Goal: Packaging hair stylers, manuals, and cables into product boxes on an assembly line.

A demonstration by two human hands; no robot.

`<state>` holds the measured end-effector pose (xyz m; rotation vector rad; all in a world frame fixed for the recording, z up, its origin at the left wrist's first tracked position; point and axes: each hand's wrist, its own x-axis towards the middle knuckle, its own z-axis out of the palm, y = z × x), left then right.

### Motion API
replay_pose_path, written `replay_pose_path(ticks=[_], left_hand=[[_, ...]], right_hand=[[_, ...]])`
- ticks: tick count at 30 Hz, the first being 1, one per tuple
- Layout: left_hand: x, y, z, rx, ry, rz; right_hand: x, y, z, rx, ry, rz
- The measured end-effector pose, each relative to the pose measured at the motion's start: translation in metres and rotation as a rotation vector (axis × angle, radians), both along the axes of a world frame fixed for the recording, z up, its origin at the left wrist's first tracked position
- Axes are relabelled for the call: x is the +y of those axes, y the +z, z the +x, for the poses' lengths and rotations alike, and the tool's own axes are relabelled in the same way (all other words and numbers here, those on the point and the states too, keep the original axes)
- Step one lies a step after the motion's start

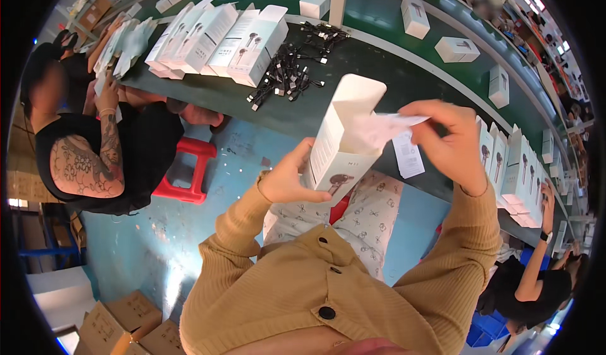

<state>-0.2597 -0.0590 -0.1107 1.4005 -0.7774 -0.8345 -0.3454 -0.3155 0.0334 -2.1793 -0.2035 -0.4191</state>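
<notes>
My left hand grips a white earphone box by its lower sides, tilted above my lap. The top flap stands up and the box is open. Pinched in my right hand is a thin white paper leaflet, slightly blurred, with one end at the box's mouth. How far it reaches inside I cannot tell. Just below that hand, a printed paper slip lies at the edge of the dark bench.
Upright earphone boxes stand in a row at the bench's left, beside a pile of black cables. More boxes stand at right. Closed boxes lie on the green conveyor. A co-worker sits left near a red stool.
</notes>
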Motion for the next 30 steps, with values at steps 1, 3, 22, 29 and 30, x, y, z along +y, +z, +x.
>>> replay_pose_path(ticks=[1,3,22,29,30], left_hand=[[0.001,-0.001,-0.002,0.007,-0.005,0.038],[0.002,-0.01,-0.003,0.007,-0.003,0.035],[0.023,-0.046,-0.007,0.07,0.181,-0.086],[0.023,-0.052,-0.007,0.026,0.196,-0.054],[0.021,-0.052,-0.007,0.01,0.206,-0.05]], right_hand=[[0.004,0.001,0.005,0.06,0.065,-0.113],[0.012,-0.014,0.018,0.091,0.214,-0.147],[-0.061,-0.167,0.276,-0.011,-0.355,-0.607],[-0.046,-0.139,0.219,0.015,-0.269,-0.937],[-0.05,-0.132,0.211,0.028,-0.269,-0.956]])
